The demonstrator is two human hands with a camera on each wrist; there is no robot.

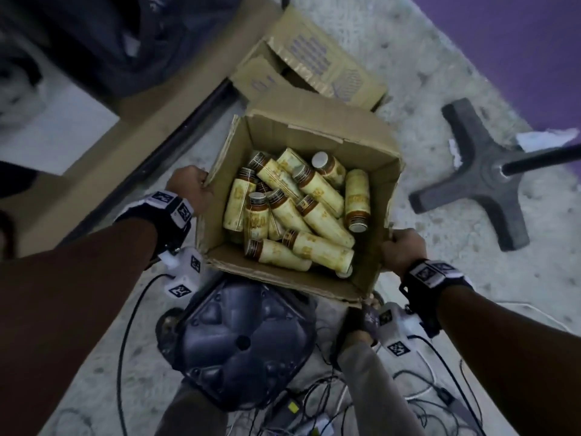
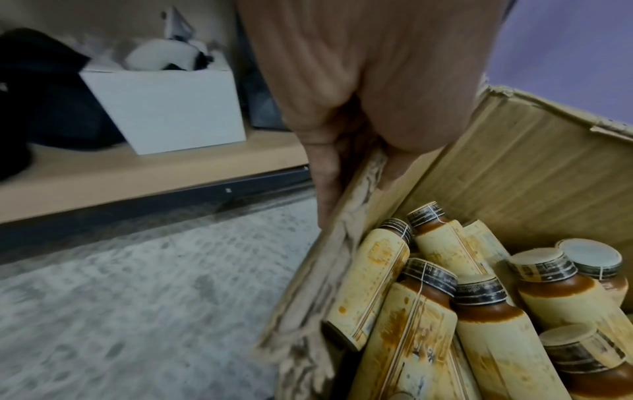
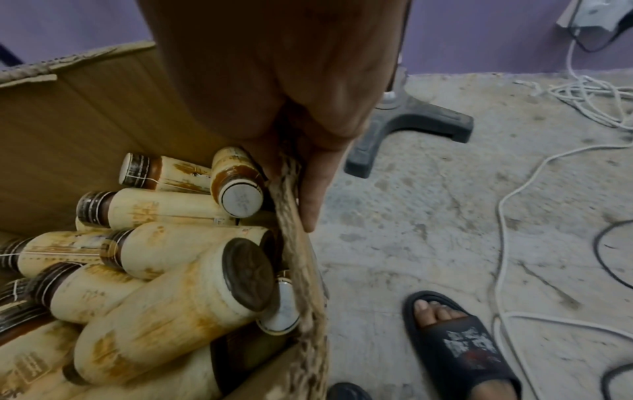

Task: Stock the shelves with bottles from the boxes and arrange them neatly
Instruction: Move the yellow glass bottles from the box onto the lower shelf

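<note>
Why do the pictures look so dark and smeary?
Head view: dim bluish light, edges smeared, open cardboard box fairly clear. Left wrist view: grey speckled floor streaked with blur. Right wrist view: right hand in shadow, cream-labelled brown bottles soft.

The bottles (image 1: 317, 190) wore cream-yellow labels blotched with rusty orange over brown necks, with dark ribbed caps topped white, inside a plain tan cardboard box (image 1: 317, 133), above a mottled grey floor (image 1: 440, 73), a purple wall (image 1: 518, 42) and a black sandal (image 3: 459, 343) printed white.
</note>
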